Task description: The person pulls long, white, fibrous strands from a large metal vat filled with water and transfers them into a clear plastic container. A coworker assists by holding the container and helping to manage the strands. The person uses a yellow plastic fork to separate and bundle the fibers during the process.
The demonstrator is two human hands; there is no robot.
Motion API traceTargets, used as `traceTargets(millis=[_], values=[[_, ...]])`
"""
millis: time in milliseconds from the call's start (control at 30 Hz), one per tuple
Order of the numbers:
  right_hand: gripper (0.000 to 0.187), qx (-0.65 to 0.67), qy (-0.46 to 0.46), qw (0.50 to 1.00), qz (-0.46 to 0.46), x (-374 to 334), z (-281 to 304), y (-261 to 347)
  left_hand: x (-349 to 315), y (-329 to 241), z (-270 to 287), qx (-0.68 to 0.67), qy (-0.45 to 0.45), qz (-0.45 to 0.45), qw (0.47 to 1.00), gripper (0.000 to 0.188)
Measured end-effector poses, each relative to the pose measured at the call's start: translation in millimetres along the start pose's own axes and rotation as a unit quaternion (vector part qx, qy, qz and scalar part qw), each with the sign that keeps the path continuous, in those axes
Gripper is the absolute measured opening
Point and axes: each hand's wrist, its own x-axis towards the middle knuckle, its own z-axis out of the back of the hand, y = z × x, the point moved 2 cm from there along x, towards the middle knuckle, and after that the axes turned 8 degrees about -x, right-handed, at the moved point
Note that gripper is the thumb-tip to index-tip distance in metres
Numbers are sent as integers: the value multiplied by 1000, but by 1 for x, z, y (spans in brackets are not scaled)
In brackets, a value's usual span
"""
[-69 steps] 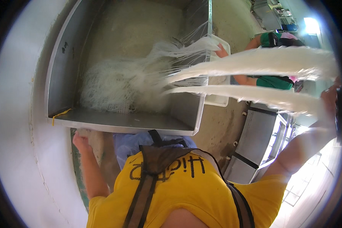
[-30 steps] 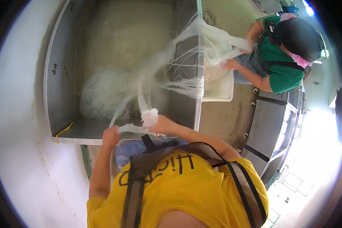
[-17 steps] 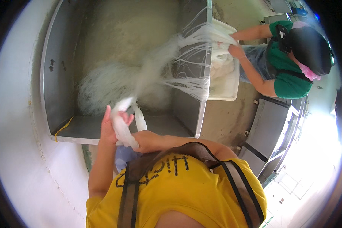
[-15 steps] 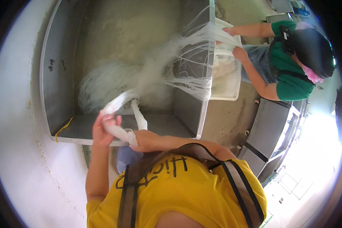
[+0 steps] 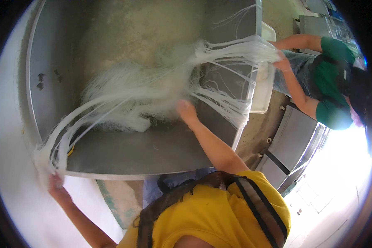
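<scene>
Long, thin white noodle strands lie in a wet tangle in a deep metal tank. My left hand is at the tank's near left corner, closed round a gathered bundle of these strands, which stretches back to the tangle. My right hand is over the tank, close to the near right side of the tangle. Motion smears its fingers, so I cannot tell whether they touch strands. More noodles drape over the right wall.
Beyond the right wall, a co-worker in green pulls a sheaf of strands with both hands. A white tub stands there. A yellow cord hangs at the near left corner. Metal cabinets line the right; a white wall is at left.
My left hand has swung out to the left, drawing the noodle bundle long. My right hand has left that bundle and moved forward and right. The co-worker's sheaf is pulled farther right.
</scene>
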Motion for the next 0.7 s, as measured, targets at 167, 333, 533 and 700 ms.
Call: traceTargets(millis=[167, 333, 533, 700], values=[[45, 212, -129, 963, -101, 64, -19, -38, -28, 102, -39, 301, 45, -84, 949, 40], [63, 271, -184, 935, -137, 115, -7, -36, -44, 108, -74, 498, 186, -270, 803, 36], [85, 249, -266, 911, -196, 223, -2, -53, -44, 120, -67, 493, 92, -205, 840, 37], [77, 384, -130, 905, -126, 304, 24, 60, -48, 115, -71, 519, 101, -193, 827, 43]])
